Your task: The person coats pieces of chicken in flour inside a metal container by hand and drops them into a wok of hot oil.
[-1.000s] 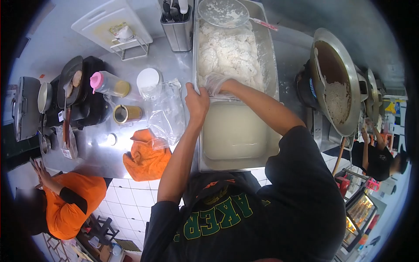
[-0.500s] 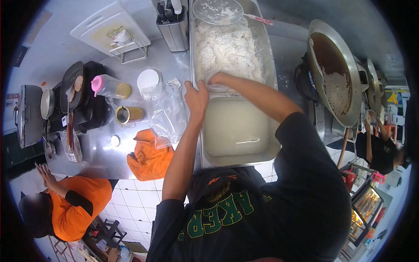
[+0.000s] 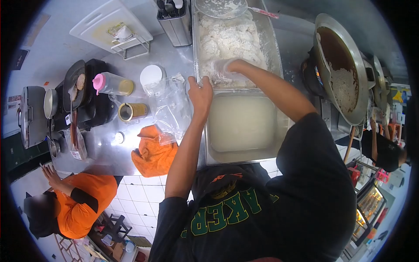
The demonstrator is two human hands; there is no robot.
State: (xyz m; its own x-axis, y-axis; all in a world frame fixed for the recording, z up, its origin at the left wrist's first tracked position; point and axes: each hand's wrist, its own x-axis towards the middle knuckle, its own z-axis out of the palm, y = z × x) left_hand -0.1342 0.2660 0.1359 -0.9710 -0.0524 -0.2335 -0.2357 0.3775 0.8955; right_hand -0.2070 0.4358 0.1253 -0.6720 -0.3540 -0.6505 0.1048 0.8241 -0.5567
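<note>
A long metal tray (image 3: pixel 275 48) holds a heap of white flour (image 3: pixel 231 37). My left hand (image 3: pixel 201 94) is closed on the tray's left rim. My right hand (image 3: pixel 224 69) is down in the near part of the flour, whitish and perhaps in a thin clear glove; its fingers are hidden or blurred. Nearer to me, a second metal pan (image 3: pixel 209 155) of cloudy pale liquid (image 3: pixel 242 122) adjoins the flour. At the far end, a round strainer (image 3: pixel 222 6) dusted with flour rests across the tray.
Left of the tray are a clear plastic bag (image 3: pixel 168 109), an orange cloth (image 3: pixel 155 157), a tin can (image 3: pixel 132 112), and a pink-capped bottle (image 3: pixel 114 84). A large wok (image 3: pixel 340 65) of brown liquid stands right. A person in orange (image 3: pixel 87 201) is at left, another person (image 3: pixel 386 150) far right.
My right hand has moved from the flour's near edge farther into it and slightly right. My left hand stays on the rim. The whole view has shifted slightly.
</note>
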